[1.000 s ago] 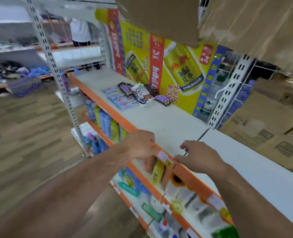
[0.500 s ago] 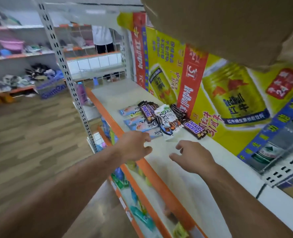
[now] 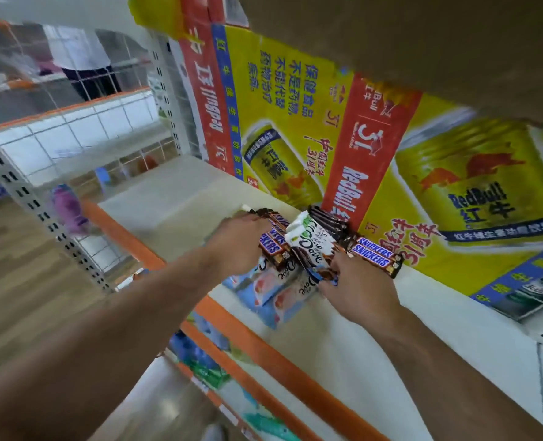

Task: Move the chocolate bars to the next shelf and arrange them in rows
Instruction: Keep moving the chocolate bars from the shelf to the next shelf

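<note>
Chocolate bars (image 3: 308, 246) heaped on shelf (image 3: 168, 202) against poster (image 3: 295, 106); left hand (image 3: 241, 246) and right hand (image 3: 359, 288) at heap, fingertips hidden among blurred wrappers, grip indeterminable.

shop, stocked shelves (image 3: 263, 342), drink poster (image 3: 295, 122)

Bright, even light, faint shadows; motion blur smears the blue-wrapped chocolate bars (image 3: 273, 300) and the grey perforated steel upright (image 3: 41, 214); the edges bend.

Both arms reach to the chocolate bars (image 3: 308, 246).
Left hand (image 3: 238, 243) grips their left side; right hand (image 3: 359, 291) touches their near edge.
</note>
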